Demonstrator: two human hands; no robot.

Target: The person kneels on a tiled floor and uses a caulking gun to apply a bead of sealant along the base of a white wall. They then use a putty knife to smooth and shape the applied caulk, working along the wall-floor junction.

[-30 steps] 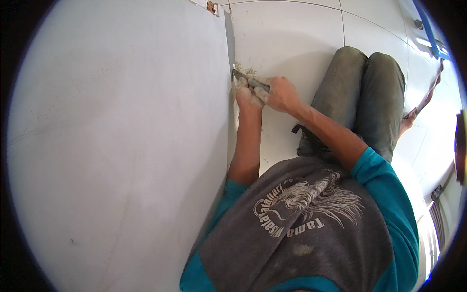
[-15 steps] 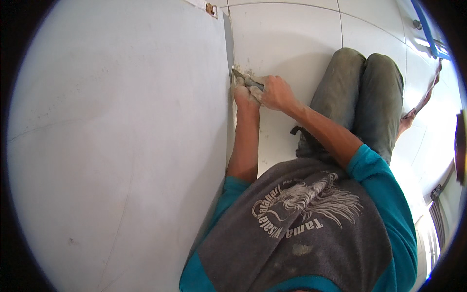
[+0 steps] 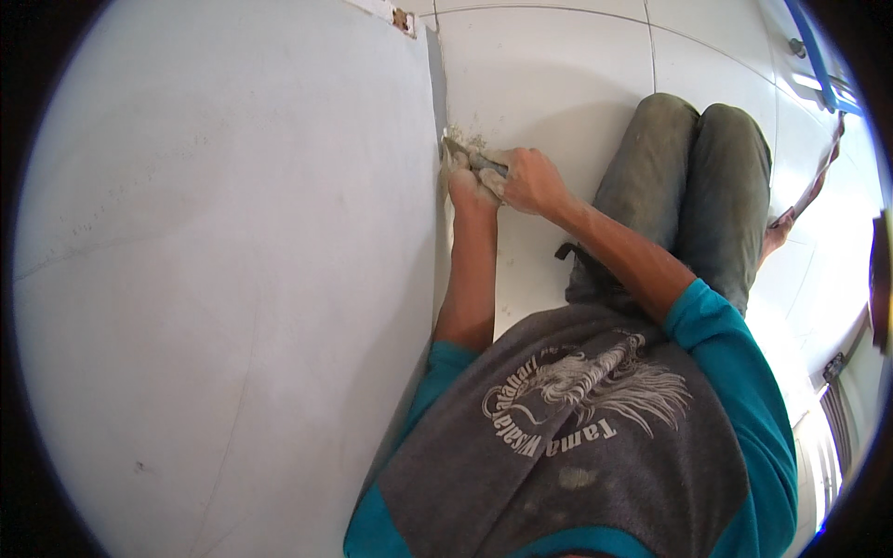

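Observation:
In my right hand (image 3: 535, 183) is a small scraper with a greyish handle (image 3: 487, 165); my fingers are wrapped round it. Its short, dark blade (image 3: 454, 147) points left, toward the corner where the pale wall (image 3: 260, 205) meets the tiled floor (image 3: 549, 65). My left hand (image 3: 472, 185) lies just under the blade, against the foot of the wall. Its fingers are curled and coated in pale dust or filler. What they grip, if anything, is hidden by the tool and the other hand.
Crumbs of pale material (image 3: 476, 135) lie on the floor beyond my hands. My bent legs (image 3: 684, 195) are to the right. A broken wall opening (image 3: 403, 20) shows at the top. A blue frame-like object (image 3: 819, 60) stands at the far right, near another person's arm (image 3: 819, 177).
The scraper's blade tip has shifted slightly toward me along the foot of the wall. Both hands otherwise keep nearly the same place and grip.

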